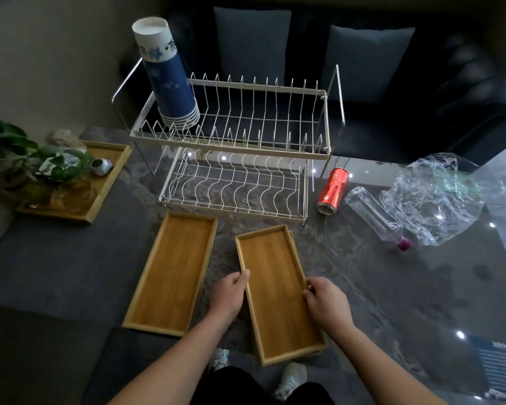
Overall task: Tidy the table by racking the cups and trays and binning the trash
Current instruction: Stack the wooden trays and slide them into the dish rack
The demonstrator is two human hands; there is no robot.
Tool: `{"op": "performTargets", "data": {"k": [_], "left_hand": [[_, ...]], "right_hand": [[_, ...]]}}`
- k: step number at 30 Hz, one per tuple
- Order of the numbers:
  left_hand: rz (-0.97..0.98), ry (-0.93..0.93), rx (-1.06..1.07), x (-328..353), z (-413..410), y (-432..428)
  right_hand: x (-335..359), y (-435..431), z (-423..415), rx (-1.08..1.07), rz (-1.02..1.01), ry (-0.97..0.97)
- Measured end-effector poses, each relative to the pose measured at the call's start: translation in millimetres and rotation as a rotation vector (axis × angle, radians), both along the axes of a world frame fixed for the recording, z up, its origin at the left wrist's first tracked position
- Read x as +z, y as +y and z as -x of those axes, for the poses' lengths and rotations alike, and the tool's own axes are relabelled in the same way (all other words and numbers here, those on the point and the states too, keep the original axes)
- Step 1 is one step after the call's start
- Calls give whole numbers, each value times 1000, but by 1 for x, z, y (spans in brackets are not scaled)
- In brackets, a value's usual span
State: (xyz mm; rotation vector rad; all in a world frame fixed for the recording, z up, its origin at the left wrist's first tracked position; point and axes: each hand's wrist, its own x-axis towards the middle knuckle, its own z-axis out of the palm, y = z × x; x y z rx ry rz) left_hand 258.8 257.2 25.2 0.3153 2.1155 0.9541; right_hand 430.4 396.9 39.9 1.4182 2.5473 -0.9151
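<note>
Step in hand, as judged: racking of the trays. The right-hand tray [278, 290], a long shallow bamboo rectangle with a raised rim, is gripped at lower centre of the frame, its long sides pinched between the left hand [230, 293] and the right hand [327, 305], fingers curled closed over the rims. A matching second tray [173, 273] is laid flat just to its left, untouched.

The two-tier white wire rack [231, 135] is placed at upper centre; a nested stack of blue-and-white paper cups [170, 74] is already leaned in its upper left corner.

Next move, as judged: the tray must be lifted, tipped on edge and slotted between the wire dividers.

Trash at right, unbinned: a red can [333, 190] on its side, a clear bottle [374, 214], crumpled clear plastic [438, 197].
</note>
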Motion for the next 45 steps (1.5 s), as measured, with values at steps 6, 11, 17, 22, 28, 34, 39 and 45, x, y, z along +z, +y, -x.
{"op": "performTargets", "data": {"k": [6,11,17,22,28,34,39,45], "left_hand": [[109,84,-66,-1,-8,3],[152,129,-52,-3,-14,5],[193,160,-21,1,-24,9],[199,129,33,1,-28,10],[142,80,67,6,-32,13],[-58,-35,160,16,-32,12],[-141,-84,198,21,-32,14],[-215,-112,183,27,-31,8]], "right_hand": [[-5,-2,1,-61,62,-7],[-6,-7,-7,-98,159,-33],[-7,-7,-3,-144,189,-11],[-7,-14,2,-195,199,-29],[-8,-20,-6,-264,255,16],[-4,-18,-8,-312,367,66],[2,-20,-12,-357,436,134],[17,-21,-23,-455,573,266]]}}
